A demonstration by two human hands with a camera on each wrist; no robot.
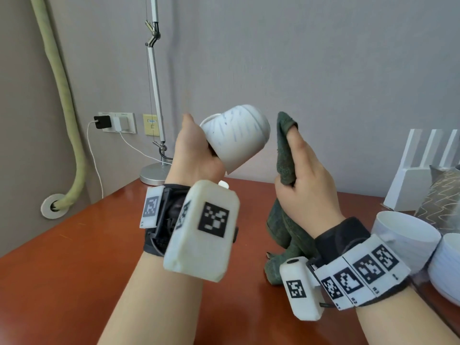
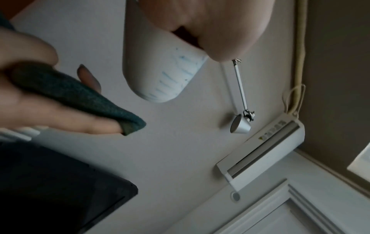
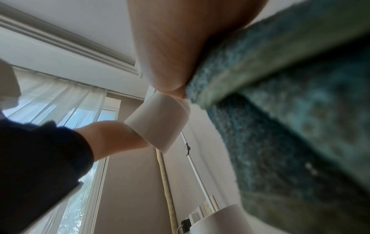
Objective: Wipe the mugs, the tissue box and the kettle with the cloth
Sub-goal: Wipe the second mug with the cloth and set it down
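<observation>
Two hands are raised above a reddish-brown table (image 1: 74,257), close together but not touching. A white mug with faint blue streaks (image 1: 236,138) is gripped by the left hand (image 1: 196,155) and held tipped, its rounded base turned up and toward the right; how the fingers lie around it cannot be made out from the head view, though in the left wrist view the mug (image 2: 160,66) is seen held from above by the curled hand (image 2: 210,23). A dark green cloth (image 1: 286,150) is clamped in the right hand (image 1: 308,185), with the fingers closed around it, one fold draped over a raised fingertip and the rest hanging down to the table. A narrow gap is seen between cloth and mug, so no contact is shown. In the right wrist view the cloth (image 3: 290,110) fills the right side, close and blurred. Two further white mugs (image 1: 408,235) are stood at the table's right edge, beside a patterned grey object (image 1: 440,200) that is only partly in view. A desk lamp (image 1: 155,95) is stood at the table's far corner.
</observation>
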